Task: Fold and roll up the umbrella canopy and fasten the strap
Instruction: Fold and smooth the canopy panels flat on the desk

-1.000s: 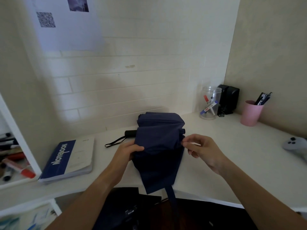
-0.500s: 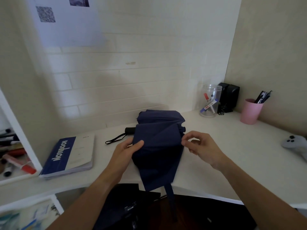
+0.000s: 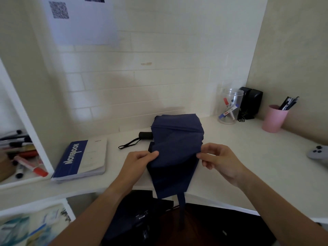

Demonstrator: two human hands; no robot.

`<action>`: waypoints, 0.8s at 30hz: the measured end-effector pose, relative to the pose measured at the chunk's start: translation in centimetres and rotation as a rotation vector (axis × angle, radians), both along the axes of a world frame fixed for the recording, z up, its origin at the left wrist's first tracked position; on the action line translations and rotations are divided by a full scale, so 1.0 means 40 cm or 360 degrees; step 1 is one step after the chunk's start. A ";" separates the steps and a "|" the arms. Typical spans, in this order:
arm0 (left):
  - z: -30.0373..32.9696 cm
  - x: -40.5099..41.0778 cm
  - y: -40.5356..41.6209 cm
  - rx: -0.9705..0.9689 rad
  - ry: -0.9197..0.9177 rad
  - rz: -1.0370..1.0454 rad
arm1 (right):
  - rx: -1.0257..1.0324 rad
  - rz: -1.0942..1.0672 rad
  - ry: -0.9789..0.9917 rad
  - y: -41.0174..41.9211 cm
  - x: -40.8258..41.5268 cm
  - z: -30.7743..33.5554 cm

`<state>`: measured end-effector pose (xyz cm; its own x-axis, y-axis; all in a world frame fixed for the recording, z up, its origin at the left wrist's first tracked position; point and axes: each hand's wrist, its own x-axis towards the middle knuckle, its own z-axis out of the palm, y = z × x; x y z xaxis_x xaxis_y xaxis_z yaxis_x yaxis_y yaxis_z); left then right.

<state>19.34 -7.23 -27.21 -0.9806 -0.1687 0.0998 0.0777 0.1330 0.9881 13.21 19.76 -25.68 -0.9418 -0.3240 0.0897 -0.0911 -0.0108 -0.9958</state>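
Navy canopy (image 3: 175, 150) pinched by both hands' fingers (image 3: 152, 155).

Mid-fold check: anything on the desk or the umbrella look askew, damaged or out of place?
Nothing damaged or spilled. The umbrella canopy is loose and unrolled, pinched by the left hand and right hand. Its closure strap dangles unfastened over the desk edge. The notebook lies slightly crooked.

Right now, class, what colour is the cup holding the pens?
Pink. The cup shows best in the head view, at the desk's far right.
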 end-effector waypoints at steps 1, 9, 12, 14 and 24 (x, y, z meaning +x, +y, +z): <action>-0.001 -0.001 -0.001 0.0023 -0.0023 0.0007 | -0.0070 0.0029 -0.0092 0.006 0.004 0.001; 0.024 0.004 0.045 0.0188 -0.0167 0.0041 | -0.0053 -0.0049 -0.0485 -0.024 0.029 0.000; 0.015 0.011 0.033 0.0108 -0.0199 0.0026 | -0.0056 -0.0072 -0.0638 -0.020 0.040 0.009; 0.014 0.020 0.029 0.0029 -0.0245 -0.0022 | -0.0107 -0.0095 -0.0780 -0.027 0.048 0.018; -0.017 0.040 0.024 -0.0081 -0.0233 0.0024 | -0.0060 -0.0110 -0.0852 -0.048 0.081 0.019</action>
<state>20.94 -6.26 -27.90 -0.9827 -0.1820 -0.0353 -0.0692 0.1835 0.9806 16.47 17.83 -24.90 -0.8780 -0.2657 -0.3982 0.4271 -0.0592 -0.9023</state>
